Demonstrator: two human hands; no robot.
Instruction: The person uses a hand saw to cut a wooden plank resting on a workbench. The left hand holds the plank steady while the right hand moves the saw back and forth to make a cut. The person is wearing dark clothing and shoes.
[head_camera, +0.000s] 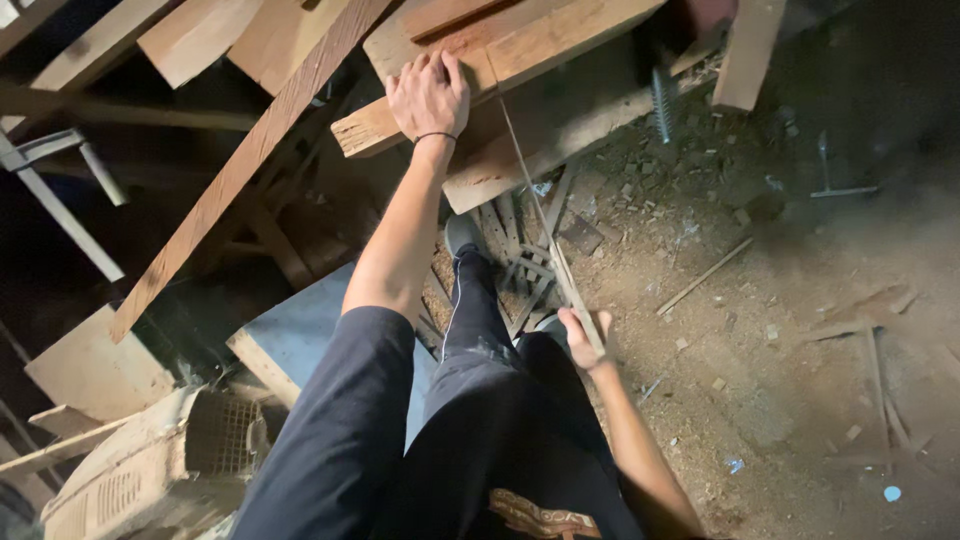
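The ground (800, 330) is packed dirt strewn with sawdust, wood chips and thin offcuts, lit brightly at the centre and falling off into darkness toward three o'clock and nine o'clock; the place looks like a rough, cluttered woodworking corner, with lumber stacked across the whole twelve o'clock edge. Two hands show, both the person's own. The left hand (428, 95), at about eleven o'clock, lies flat with fingers spread on one thick wooden beam (470, 70), pressing down on it; a thin dark band circles that wrist. The right hand (583, 338), just right of centre at about five o'clock, is clamped around the handle of one saw (545, 225), whose slim blade runs up toward twelve o'clock and meets the beam just beside the left hand. The two hands are well apart. One long plank (240, 165) slants from twelve o'clock down to nine o'clock, to the left of the beam. One pale blue board (295, 335) lies at about eight o'clock beside the person's dark trouser leg, and one foot in a grey shoe (462, 235) stands near the centre, under the beam. One dusty machine housing with a mesh grille (215, 435) sits at seven o'clock. One metal coil (660, 105) hangs at one o'clock near the beam's far end. Loose sticks lie scattered at three and four o'clock, too many and too dim to count.
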